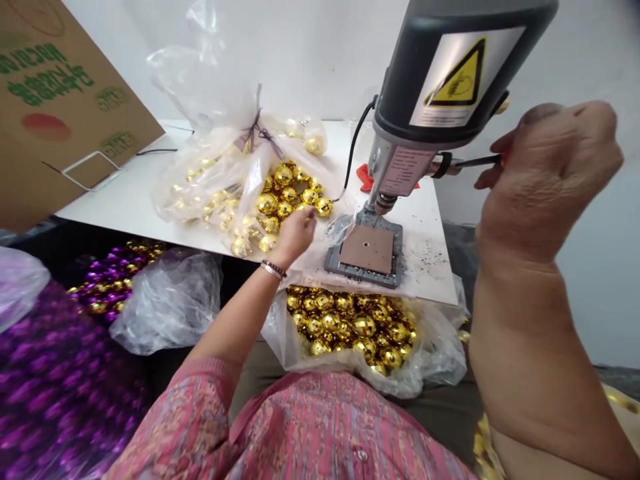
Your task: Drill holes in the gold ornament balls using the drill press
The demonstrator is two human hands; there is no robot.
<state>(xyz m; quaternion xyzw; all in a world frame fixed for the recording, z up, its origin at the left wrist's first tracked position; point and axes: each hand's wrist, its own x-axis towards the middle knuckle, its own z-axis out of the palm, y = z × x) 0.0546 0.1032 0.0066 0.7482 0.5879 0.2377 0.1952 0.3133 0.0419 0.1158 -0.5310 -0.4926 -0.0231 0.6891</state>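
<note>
Just at the front edge of the golden balls [284,175], the left hand [296,233] was bent, its fingers curled rather narrow; their tips were turned from view, so I was unable to say whether a ball was between them. On its wrist sat bracelets [273,269], which could catch on a turning part if the arm came too close. Higher and well to the right of this hand, the right hand [550,167] was closed around the lever [475,161] of the drill press [465,67]. There, in my judgement, was the main danger: with the lever pulled too early, the drill bit [377,219], to the right of the left hand, could wound its fingers. Under the bit, the brown plate [369,253] had one small hole; a ball badly seated there could roll, and the bit could slip on its shiny facets. Around the left hand, the clear bag [250,177] seemed to reach near the metal base [370,277], so its loose film could be wound up. Below and to the right of that hand, under the table edge, a lower bag [435,353] held more golden balls, where a dropped one could easily be lost.
</note>
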